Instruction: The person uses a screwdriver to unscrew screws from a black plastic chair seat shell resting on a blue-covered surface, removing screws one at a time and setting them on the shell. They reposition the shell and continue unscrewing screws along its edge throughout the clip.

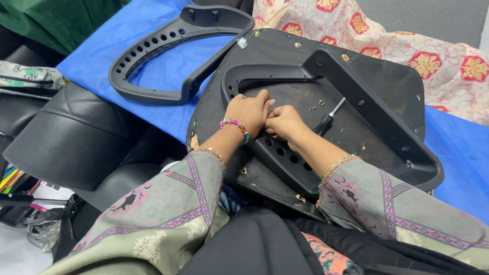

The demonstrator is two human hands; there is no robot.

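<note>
Blue sheeting (153, 61) covers the work surface, with a black seat base (387, 76) lying upside down on it as the landmark. On the seat base rests a black plastic armrest frame (367, 107), its row of holes along the near bar. Both hands meet on that near bar: the left hand (249, 109), wearing a bead bracelet (235, 125), presses flat on the frame with fingers curled; the right hand (284, 122) is pinched closed over the holes, though whether it grips a screw cannot be told. A screwdriver (328, 118) lies on the seat base just right of the right hand, and loose screws (315, 106) are scattered beside its tip. Good practice here appears to be holding the frame steady so its holes stay aligned with the base. A second armrest frame (168, 51) lies left of the seat base on the sheeting. Patterned cloth (433, 56) lies beyond it; black cushions (71, 132) sit to its left.
</note>
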